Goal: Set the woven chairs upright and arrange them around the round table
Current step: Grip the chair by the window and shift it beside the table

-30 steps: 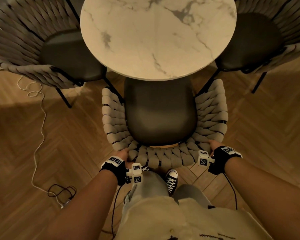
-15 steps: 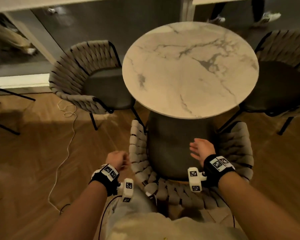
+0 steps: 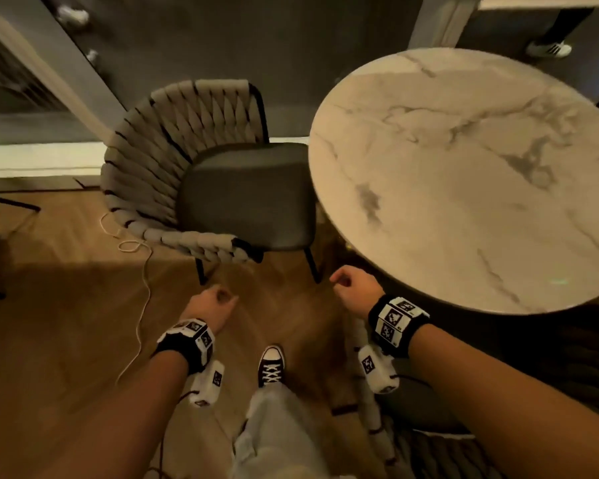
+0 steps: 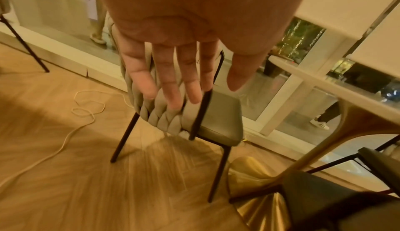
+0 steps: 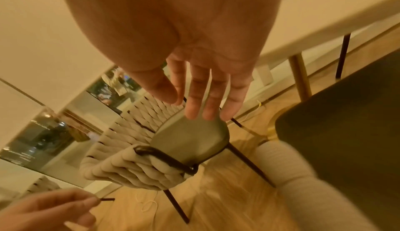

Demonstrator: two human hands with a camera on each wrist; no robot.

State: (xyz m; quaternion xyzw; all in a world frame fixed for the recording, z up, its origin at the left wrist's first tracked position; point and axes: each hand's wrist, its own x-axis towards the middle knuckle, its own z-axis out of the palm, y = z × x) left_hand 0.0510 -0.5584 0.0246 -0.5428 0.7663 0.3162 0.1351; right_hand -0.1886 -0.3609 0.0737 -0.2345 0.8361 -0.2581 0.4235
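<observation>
both hands out front, holding nothing. left hand (image 3: 211, 305) hangs over bare floor, fingers straight and a little spread in the left wrist view, looser-looking from above. right hand (image 3: 354, 284) just beside the table's rim at about its 7 o'clock, fingers long and relaxed, thumb apart. round table (image 3: 471, 188) has a white marble-look top with grey veins; under it a gold pedestal base (image 4: 257, 205) sits on the floor. one woven chair (image 3: 173, 160) stands upright on four dark legs at the table's 9 o'clock, its dark seat (image 3: 246, 198) facing the table and its front edge tucked just under the rim; the grey braided back wraps round the far side and both flanks. a second woven chair (image 3: 377, 430) sits at the table's 6 o'clock, upright, mostly hidden under the tabletop and the right forearm; only its braided arm and a slice of dark seat show. herringbone wooden floor (image 3: 66, 323), with a pale cable (image 3: 142, 305) looping from the first chair's outer side down past the left wrist. person's black sneaker (image 3: 271, 366) planted between the two hands. a stranger's white shoe (image 3: 548, 48) beyond the table at 12 o'clock.
</observation>
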